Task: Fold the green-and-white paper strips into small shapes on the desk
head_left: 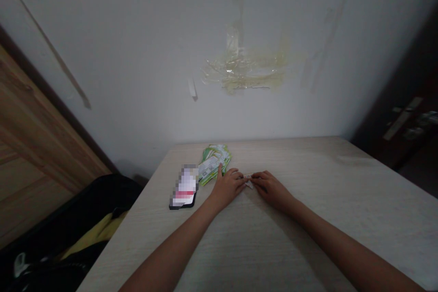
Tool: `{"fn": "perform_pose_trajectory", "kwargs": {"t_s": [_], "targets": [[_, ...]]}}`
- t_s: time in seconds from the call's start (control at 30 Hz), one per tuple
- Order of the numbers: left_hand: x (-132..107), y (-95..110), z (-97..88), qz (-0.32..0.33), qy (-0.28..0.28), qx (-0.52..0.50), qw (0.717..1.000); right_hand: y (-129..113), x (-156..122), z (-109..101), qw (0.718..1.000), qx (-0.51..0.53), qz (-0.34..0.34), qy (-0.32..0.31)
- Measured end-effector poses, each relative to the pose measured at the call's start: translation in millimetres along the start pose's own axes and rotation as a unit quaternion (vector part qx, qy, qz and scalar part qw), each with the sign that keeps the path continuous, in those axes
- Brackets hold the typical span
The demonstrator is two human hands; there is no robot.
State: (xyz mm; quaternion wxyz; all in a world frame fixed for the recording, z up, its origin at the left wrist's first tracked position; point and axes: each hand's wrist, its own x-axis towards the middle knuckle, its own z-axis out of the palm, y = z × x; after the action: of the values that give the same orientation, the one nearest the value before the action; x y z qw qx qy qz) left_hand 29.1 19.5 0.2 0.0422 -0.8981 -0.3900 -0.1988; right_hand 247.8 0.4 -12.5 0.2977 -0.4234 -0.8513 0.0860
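Head view, only cam I had. Both hands were out near the far side of the pale wood-grain worktop (325,200), forearms coming in from the bottom edge of frame.

The left hand (228,186) lay knuckles up with most of its fingers (236,174) curled in tight and the tips closed on the left end of a small white slip (248,180). One finger stuck out straight, away from the others, w/ its tip at the edge of a stack of green-and-white packets (214,162); couldn't tell if it actually touched.

The right hand (272,188) mirrored it: fingers (260,177) bent and nearly closed, pinching the slip's right end. So the slip sat btwn the two hands, low on or just over the worktop, mostly hidden by fingertips; too small to read any print.

The packets were fanned out just behind the left hand, twd the wall (137,54). A phone (185,188) in a dark case lay flat left of that hand, near the worktop's left edge, apart from the packets.

Yellowed tape residue (246,70) clung to the wall above. A black bag (85,219) sat open on the floor at lower left, and a dark door (407,118) showed at the right.
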Motion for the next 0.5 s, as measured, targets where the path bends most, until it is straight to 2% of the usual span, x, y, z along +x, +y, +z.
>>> {"fn": "perform_pose_trajectory", "kwargs": {"t_s": [0.23, 0.5], "targets": [[-3.3, -1.6, -0.5, 0.001, -0.012, -0.016, 1.000, -3.8, 0.7, -1.4, 1.000, -0.002, 0.002, -0.002], [-5.5, -2.5, 6.4, -0.034, -0.021, -0.040, 0.998, -5.3, 0.8, -3.3, 0.999, -0.022, -0.010, -0.026]]}}
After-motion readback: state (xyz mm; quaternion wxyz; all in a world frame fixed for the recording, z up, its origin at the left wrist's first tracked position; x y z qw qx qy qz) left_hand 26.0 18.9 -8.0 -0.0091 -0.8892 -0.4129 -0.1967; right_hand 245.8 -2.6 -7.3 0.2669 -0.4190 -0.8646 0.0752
